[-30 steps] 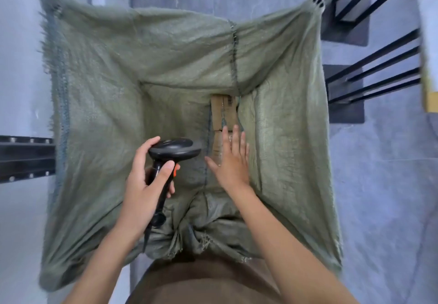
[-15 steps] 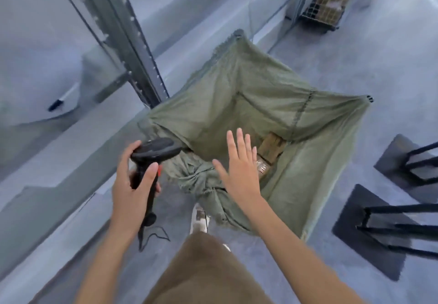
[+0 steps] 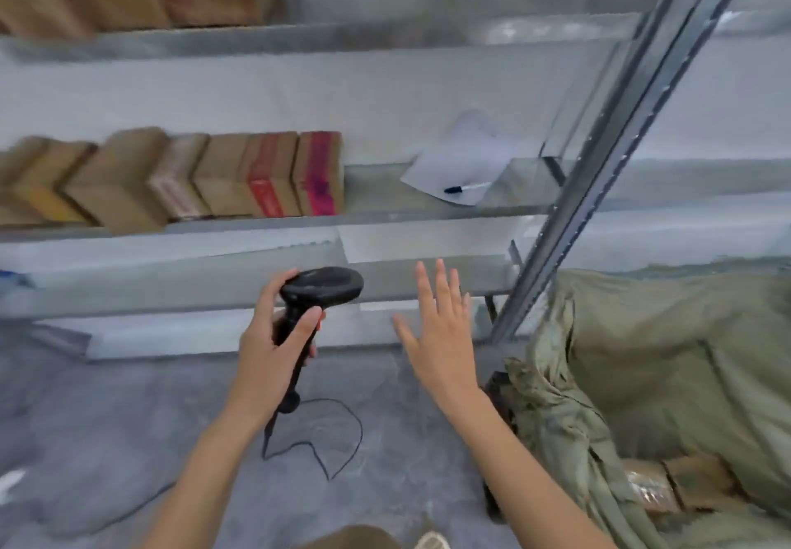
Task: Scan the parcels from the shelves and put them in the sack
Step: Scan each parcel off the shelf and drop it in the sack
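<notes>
facing shelves point(image 3: 385, 214) now, sack point(image 3: 667, 360) shifted right, scanner point(image 3: 321, 291) still gripped

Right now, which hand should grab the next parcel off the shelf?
The right hand, probably. It is open and holds nothing, fingers spread toward the shelf. The left hand grips the scanner, so it cannot take one of the parcels.
</notes>
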A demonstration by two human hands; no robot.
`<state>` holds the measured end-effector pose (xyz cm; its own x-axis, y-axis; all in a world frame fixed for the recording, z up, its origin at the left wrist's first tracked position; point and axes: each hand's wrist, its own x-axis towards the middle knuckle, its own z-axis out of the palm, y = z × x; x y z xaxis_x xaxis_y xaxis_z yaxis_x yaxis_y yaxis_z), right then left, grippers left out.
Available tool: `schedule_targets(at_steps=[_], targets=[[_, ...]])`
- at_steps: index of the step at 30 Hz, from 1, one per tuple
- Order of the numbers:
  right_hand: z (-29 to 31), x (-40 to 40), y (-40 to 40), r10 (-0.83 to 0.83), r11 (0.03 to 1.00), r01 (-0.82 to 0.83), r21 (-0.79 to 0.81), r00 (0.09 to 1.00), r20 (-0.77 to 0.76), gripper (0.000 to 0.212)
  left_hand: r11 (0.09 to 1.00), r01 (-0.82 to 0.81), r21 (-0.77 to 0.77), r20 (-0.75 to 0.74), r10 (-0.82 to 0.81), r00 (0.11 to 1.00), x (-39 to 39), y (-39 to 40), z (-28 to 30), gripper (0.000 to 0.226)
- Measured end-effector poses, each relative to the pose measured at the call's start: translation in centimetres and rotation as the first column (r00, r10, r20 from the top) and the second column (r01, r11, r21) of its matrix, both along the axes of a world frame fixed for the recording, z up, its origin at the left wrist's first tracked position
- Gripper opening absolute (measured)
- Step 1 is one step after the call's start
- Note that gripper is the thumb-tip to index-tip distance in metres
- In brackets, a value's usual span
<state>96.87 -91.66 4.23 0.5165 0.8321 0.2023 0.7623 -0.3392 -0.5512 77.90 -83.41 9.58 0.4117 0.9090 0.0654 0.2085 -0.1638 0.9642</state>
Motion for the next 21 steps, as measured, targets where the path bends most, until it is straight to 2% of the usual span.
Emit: schedule_targets(at_steps=[4,7,15,21], targets=[[1.4,-8.6,6.0,0.196,0.981,-0.196,0.008,0.981,-0.009,0.071,0.984,-0.178,-0.018,0.057,0.179,0.982,-8.7,2.5,0.9,0.042],[2.1,-15.2,10.1,0.288,0.958,-0.288,-0.001,0.958,-0.001,0.071,0.970,-0.241,-0.025,0.109,0.242,0.964,-15.2,4.6,1.8,0.041],[2.0,-32.2,18.6,0.412,0.910,-0.412,-0.041,0.911,0.001,0.072,0.927,-0.376,0.015,0.138,0.370,0.919,-33.6,9.4,2.1,0.044],[2.0,-41.6,22.8,0.499,0.860,-0.497,-0.112,0.866,-0.010,0.070,0.849,-0.525,0.062,0.143,0.513,0.847,-44.1,11.9,3.5,0.045]])
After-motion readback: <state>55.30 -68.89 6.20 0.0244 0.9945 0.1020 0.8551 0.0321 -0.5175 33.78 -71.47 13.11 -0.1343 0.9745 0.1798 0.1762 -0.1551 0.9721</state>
